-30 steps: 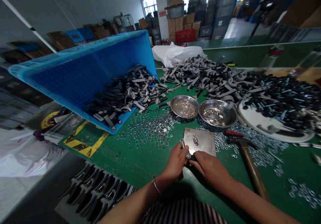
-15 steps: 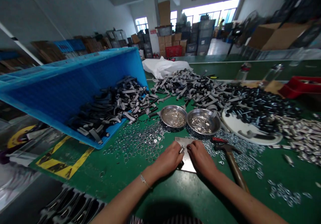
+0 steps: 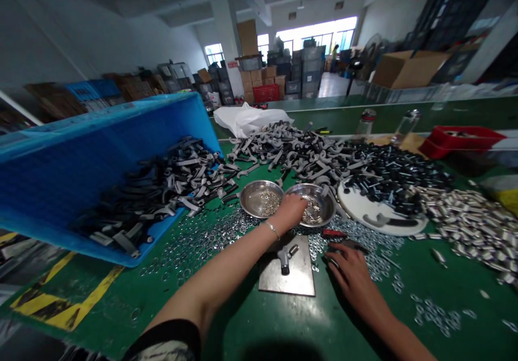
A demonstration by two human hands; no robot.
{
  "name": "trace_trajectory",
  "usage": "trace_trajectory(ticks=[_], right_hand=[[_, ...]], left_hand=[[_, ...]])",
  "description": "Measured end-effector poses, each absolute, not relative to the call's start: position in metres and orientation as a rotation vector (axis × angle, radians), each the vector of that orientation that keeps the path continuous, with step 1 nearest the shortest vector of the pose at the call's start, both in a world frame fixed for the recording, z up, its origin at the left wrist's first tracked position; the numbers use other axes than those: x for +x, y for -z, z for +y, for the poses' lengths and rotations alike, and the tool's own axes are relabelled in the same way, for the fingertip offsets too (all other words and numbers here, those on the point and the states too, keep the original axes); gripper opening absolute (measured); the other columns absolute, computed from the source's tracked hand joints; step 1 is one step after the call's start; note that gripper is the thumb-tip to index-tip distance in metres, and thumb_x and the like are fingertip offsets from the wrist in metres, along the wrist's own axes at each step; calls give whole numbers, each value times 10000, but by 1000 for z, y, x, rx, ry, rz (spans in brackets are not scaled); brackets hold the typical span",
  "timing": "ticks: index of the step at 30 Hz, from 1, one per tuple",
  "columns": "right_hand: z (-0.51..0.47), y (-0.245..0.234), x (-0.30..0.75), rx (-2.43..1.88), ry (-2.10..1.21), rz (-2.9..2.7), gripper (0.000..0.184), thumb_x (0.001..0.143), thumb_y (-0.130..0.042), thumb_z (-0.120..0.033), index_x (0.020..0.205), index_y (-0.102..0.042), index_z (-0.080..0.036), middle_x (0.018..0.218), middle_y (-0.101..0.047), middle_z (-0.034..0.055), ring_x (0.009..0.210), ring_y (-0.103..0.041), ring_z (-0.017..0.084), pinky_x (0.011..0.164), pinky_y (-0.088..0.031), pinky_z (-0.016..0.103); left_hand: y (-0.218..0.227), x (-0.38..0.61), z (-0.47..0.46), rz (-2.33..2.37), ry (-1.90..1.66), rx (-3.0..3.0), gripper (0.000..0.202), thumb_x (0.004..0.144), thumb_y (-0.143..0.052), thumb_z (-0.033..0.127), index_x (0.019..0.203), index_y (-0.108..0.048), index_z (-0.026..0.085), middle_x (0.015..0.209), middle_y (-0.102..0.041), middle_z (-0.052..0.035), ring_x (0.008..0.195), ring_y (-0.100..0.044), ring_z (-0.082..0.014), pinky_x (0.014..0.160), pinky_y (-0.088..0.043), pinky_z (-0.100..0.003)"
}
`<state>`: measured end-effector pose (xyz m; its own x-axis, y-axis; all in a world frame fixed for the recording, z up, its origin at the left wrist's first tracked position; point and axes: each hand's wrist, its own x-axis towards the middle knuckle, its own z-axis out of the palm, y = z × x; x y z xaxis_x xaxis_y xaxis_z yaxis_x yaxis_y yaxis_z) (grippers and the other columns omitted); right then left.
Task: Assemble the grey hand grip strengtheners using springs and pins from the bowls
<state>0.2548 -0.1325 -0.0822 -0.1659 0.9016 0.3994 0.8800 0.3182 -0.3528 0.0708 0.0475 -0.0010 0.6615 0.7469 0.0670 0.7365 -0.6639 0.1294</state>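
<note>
My left hand [image 3: 293, 211] reaches over the rim of the right steel bowl [image 3: 332, 210]. Its fingers are bent together above the small metal pins [image 3: 313, 210], and the fingertips are hidden. My right hand [image 3: 352, 269] rests low over the hammer [image 3: 356, 246], fingers stretched out and apart; the handle is hidden below it. A small shiny bit shows by those fingers, too unclear to name. Between my arms, a grey lever-like part [image 3: 285, 261] with a black end lies on a flat steel plate [image 3: 287, 285], a small metal cylinder [image 3: 293, 250] at its upper end.
Another steel bowl [image 3: 245, 202] holds small parts. Loose rings [image 3: 194, 242] spread around the bowls. A blue crate [image 3: 198, 113] of levers lies tipped at left. Grey levers [image 3: 291, 145], black-headed bolts [image 3: 404, 167], a white lid [image 3: 364, 215] and metal sleeves [image 3: 465, 215] fill the back and right.
My left hand has left the plate and moved up to the right bowl. My right hand has shifted right to the hammer. The lever-like part now lies uncovered, and the view has turned right.
</note>
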Motion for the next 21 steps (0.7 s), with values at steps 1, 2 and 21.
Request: trace_trajectory(ticks=[1,2,21], right_hand=[[-137,82,260,-1579,-62,-2036,258,983,-471,-279,1118,-680,-210,1234,-602,142,1118,-549,296,969,-459,495],[-145,83,267,-1603,-68,-2015,262,983,-470,-294,1115,-681,-213,1239,-602,142,1124,-552,301,973,-458,504],[-216,40,295,-1946,-1033,-1295,666,777,-610,-638,1311,-579,-241,1295,-685,100,1146,-660,335,919,-562,399]], left_hand=[[3,78,59,1271,-147,2770,286,929,-436,87,1020,-705,124,1086,-675,-162,1092,-594,-286,983,-435,-411],[6,84,69,1292,-123,2757,282,902,-452,57,989,-718,100,1061,-686,-183,1066,-614,-299,971,-447,-418],[7,21,19,1090,-604,2155,243,953,-520,357,950,-648,150,889,-712,-37,805,-650,-167,720,-479,-258]])
